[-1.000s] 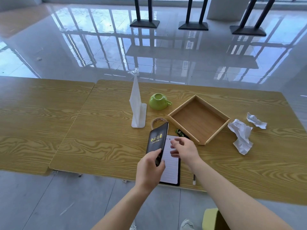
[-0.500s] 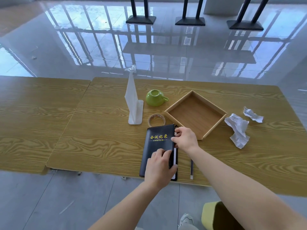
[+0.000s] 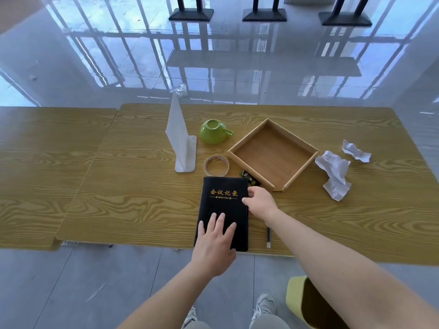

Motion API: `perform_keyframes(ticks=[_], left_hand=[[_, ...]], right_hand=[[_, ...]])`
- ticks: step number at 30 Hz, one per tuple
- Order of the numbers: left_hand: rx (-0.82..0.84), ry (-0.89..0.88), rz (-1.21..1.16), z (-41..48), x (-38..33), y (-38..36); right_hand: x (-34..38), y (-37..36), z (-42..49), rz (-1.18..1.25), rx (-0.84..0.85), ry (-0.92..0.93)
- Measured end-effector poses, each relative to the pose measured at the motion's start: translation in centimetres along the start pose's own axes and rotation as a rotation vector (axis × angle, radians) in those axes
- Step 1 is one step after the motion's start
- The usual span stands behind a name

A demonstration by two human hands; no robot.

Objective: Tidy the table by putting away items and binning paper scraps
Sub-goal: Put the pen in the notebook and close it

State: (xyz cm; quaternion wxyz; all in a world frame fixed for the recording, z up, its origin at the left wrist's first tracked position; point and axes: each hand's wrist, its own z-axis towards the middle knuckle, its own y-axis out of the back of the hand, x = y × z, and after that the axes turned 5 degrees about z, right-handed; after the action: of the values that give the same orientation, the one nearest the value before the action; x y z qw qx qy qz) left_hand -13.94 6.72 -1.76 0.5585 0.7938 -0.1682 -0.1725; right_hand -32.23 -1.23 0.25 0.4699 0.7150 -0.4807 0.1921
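Observation:
A black notebook [image 3: 224, 205] with gold lettering lies closed at the table's near edge. My left hand [image 3: 215, 243] presses flat on its lower cover with straight fingers. My right hand [image 3: 260, 201] curls its fingers round the notebook's right edge. A pen [image 3: 268, 237] lies just right of the notebook, partly under my right forearm. Behind the notebook sit a tape roll [image 3: 216, 165] and a small dark green item [image 3: 248, 177]. Two crumpled papers [image 3: 335, 174] [image 3: 355, 151] lie at the right. A wooden tray [image 3: 273, 154] stands bare in the middle.
A green cup [image 3: 213, 131] lies on its side behind the tape. A white upright stand [image 3: 181, 141] rises left of it. A yellow-green bin [image 3: 297, 295] sits on the floor by my feet at the lower right. A second table [image 3: 47, 167] adjoins on the left.
The notebook's cover has swung down from upright to fully closed. My left hand has flattened onto the cover and my right hand has moved onto its right edge.

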Motion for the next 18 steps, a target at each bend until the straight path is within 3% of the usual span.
perform_keyframes(ticks=[3,8,18], left_hand=[[-0.023,0.009,-0.032,0.1,0.2,0.5],[-0.111,0.033,-0.069,0.6,-0.3,1.6],[-0.101,0.259,-0.049,3.8,-3.5,2.4]], right_hand=[[-0.8,0.5,-1.1,0.019,-0.073,0.031],[-3.8,1.6,-3.0,-0.225,-0.272,0.092],[-6.5,1.6,-3.1,-0.375,-0.308,-0.090]])
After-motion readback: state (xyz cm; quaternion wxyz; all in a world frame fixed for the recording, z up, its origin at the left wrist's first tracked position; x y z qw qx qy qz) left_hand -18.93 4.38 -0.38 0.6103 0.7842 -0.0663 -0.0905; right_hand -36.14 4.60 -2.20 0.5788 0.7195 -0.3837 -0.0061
